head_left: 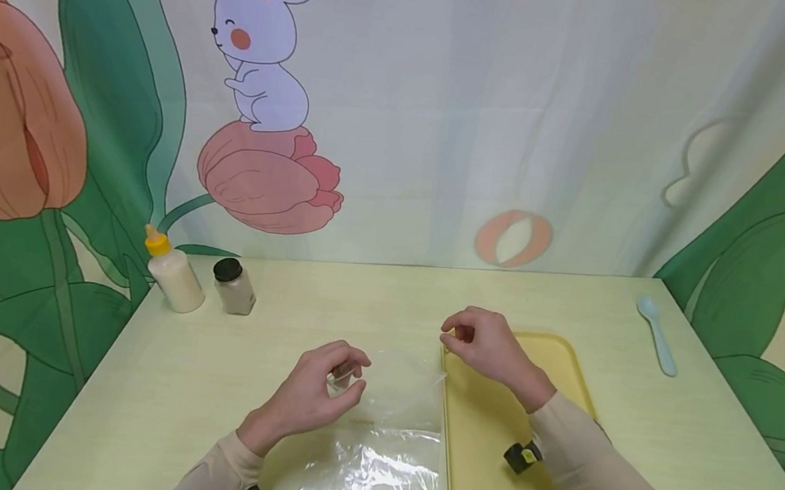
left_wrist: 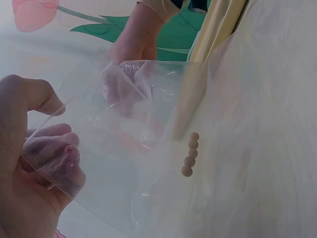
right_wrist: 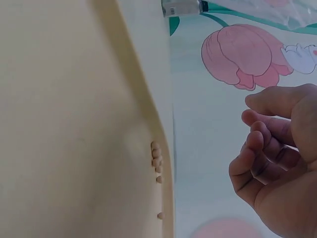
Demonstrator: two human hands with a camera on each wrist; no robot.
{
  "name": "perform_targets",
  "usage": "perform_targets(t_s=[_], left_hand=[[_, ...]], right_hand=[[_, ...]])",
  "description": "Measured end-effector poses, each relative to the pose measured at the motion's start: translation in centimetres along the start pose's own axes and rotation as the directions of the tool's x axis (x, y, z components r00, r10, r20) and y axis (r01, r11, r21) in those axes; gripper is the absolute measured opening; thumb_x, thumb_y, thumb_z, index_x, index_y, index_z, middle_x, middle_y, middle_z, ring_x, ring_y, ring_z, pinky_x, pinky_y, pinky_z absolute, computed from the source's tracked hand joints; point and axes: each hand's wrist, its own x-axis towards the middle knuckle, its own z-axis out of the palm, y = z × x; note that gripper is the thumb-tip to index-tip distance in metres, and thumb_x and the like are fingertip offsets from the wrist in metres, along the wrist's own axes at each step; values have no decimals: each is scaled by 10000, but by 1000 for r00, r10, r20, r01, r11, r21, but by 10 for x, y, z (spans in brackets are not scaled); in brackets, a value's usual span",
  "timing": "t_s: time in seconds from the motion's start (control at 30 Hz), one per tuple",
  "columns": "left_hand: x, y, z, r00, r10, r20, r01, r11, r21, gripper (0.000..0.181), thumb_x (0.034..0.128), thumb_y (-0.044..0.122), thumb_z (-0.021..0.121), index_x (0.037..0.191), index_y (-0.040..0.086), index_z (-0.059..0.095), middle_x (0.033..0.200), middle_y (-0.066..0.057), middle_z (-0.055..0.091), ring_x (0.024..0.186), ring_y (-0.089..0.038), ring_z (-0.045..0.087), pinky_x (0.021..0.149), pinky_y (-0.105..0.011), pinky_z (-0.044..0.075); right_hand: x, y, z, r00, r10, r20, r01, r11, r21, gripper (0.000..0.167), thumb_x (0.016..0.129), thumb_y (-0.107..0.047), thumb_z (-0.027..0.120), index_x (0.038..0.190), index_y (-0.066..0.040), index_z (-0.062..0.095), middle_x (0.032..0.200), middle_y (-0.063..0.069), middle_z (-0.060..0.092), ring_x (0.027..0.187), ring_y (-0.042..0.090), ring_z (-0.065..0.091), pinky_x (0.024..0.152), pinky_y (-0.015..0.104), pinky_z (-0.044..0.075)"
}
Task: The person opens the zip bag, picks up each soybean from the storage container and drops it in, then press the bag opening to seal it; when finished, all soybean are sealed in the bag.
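My left hand has its fingers curled at the edge of a clear plastic bag. In the left wrist view the film crosses those fingers, while the thumb stays outside it. Through the plastic, several small tan wooden beads form a row. My right hand is over the far left corner of a yellow tray. Its fingers are loosely curled, thumb and index tips slightly apart, with nothing visible between them. Several more beads lie along the tray's edge in the right wrist view.
At the back left stand a bottle with an orange nozzle cap and a small jar with a black lid. A light blue spoon lies on the right. Behind the table hangs a printed curtain.
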Motion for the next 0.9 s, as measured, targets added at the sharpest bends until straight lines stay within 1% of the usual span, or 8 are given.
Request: perform_targets(t_s=[0.17,0.3,0.53,0.6,0.9], left_hand=[[0,0,0,1000,-6,2,6,1000,1,204,815,64,659,996,159,650,777,48,572,683,-70,522,625,-223,461],[0,0,0,1000,-8,3,8,1000,-1,205,815,65,659,997,159,651,774,33,576,680,-74,521,626,-224,460],[0,-1,0,1000,5,-3,-5,1000,0,206,809,65,664,993,156,651,784,82,563,680,-66,517,625,-216,456],[0,-1,0,1000,8,-6,-8,1000,1,206,806,65,666,991,154,651,782,74,568,680,-63,515,625,-215,455],[0,-1,-1,1000,0,1,0,1000,0,201,809,69,669,994,145,651,793,93,565,684,-63,515,628,-217,458]], right_hand=[[2,9,4,1000,20,-1,-20,999,-25,56,830,-128,730,867,-87,732,700,-51,549,629,87,485,601,232,446],[3,14,6,998,56,13,-55,998,-33,57,830,-134,730,864,-89,735,698,-50,549,637,89,488,611,238,442],[5,26,10,992,125,36,-124,991,-41,70,830,-139,726,873,-85,742,707,-31,574,667,106,504,643,261,441],[6,29,12,989,143,39,-141,989,-49,71,830,-146,729,871,-89,744,710,-31,579,675,111,510,652,265,445],[8,36,17,982,177,59,-173,982,-79,70,834,-162,717,844,-99,745,705,-29,572,666,120,500,651,284,429]])
